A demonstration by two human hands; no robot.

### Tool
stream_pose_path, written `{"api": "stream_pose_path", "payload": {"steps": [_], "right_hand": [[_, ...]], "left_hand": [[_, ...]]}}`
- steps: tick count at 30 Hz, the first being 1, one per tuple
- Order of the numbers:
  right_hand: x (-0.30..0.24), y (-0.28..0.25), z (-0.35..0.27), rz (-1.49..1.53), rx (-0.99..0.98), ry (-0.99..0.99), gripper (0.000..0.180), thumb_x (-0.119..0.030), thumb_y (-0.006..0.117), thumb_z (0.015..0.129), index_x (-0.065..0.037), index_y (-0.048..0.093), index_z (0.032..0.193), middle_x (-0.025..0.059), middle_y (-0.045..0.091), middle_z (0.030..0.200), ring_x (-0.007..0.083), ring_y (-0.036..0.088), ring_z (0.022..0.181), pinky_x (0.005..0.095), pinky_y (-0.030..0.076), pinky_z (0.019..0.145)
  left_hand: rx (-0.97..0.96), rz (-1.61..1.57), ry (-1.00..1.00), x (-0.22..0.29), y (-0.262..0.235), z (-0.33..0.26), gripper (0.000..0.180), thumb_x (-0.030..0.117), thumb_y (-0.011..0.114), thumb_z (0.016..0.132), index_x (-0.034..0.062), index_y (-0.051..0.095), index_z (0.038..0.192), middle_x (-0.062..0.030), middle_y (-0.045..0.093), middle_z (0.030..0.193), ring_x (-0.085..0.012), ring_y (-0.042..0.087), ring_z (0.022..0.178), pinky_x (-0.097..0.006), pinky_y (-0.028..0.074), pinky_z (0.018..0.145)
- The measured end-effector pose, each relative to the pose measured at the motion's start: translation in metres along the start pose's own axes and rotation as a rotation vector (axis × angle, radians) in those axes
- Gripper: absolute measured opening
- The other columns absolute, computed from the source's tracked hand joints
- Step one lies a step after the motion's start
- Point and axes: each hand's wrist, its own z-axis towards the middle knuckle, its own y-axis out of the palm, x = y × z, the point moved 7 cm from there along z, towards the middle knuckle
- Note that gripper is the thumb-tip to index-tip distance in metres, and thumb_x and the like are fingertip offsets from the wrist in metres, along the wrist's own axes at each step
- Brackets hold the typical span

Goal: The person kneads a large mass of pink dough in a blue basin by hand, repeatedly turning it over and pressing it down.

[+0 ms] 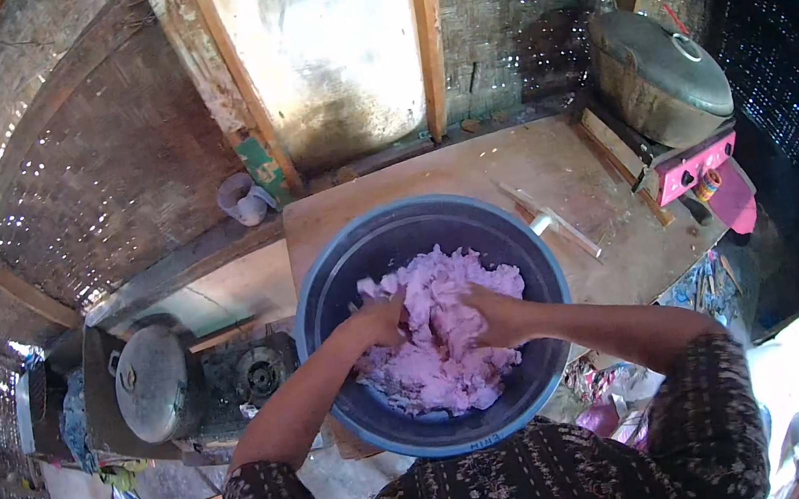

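Observation:
A wide blue basin stands at the table's near edge, right in front of me. In it lies a lumpy, pale pinkish mass that looks like dough, rough and crumbly along its edges. My left hand grips into the left side of the dough, its fingertips sunk out of sight. From the right, my right hand is closed into the same mass, with most of its fingers hidden. The two hands are a short way apart, with dough heaped between them.
Right of the basin, a thin rod lies on the wooden table. A large lidded pot sits on a pink stove at the back right. Another lidded pot and a burner are at left. A mug stands by the wall.

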Motion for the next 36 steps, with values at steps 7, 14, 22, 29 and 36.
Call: {"api": "stream_pose_path", "payload": {"steps": [7,14,22,29,36], "right_hand": [[0.106,0.062,-0.035,1.326,0.217,0.8,0.064,-0.02,0.075,0.076,0.005,0.044,0.127,0.0152,0.052,0.127,0.0252,0.051,0.115,0.0365,0.036,0.103],[0.159,0.079,0.007,0.595,0.27,1.179,0.087,-0.031,0.086,0.058,0.007,0.045,0.125,0.0189,0.054,0.123,0.0268,0.052,0.114,0.0361,0.04,0.099],[0.206,0.077,0.093,0.485,0.116,0.461,0.073,-0.024,0.081,0.062,-0.008,0.051,0.126,0.0098,0.058,0.119,0.0227,0.054,0.11,0.0339,0.048,0.088],[0.097,0.042,0.07,0.165,0.015,0.244,0.072,-0.036,0.077,0.064,-0.009,0.05,0.125,0.0211,0.055,0.119,0.0315,0.057,0.107,0.0403,0.047,0.09],[-0.038,0.051,-0.013,-0.306,-0.138,-0.124,0.056,-0.016,0.067,0.068,-0.004,0.05,0.12,0.0235,0.041,0.126,0.0421,0.058,0.095,0.0546,0.045,0.086]], "left_hand": [[-0.269,-0.794,-0.08,-0.013,-0.01,0.103,0.079,0.012,0.054,0.072,0.0161,0.025,0.145,-0.0219,0.054,0.125,-0.0299,0.062,0.089,-0.038,0.052,0.074],[-0.096,-1.139,-0.054,-0.04,0.033,0.154,0.041,0.011,0.049,0.083,0.0078,0.058,0.123,-0.0118,0.062,0.115,-0.0174,0.059,0.092,-0.031,0.048,0.084],[0.182,-0.21,-0.098,-0.056,0.038,0.158,0.033,0.01,0.044,0.085,0.0036,0.063,0.112,-0.0181,0.063,0.108,-0.0246,0.06,0.096,-0.036,0.046,0.087],[0.236,-0.802,-0.231,-0.028,0.028,0.049,0.039,0.002,0.042,0.082,0.0032,0.057,0.119,-0.0241,0.06,0.11,-0.0369,0.061,0.095,-0.041,0.047,0.086],[-0.058,-0.431,0.012,0.001,-0.088,-0.063,0.037,0.02,0.052,0.085,0.0039,0.058,0.118,-0.0183,0.065,0.105,-0.0289,0.062,0.097,-0.035,0.047,0.083]]}}
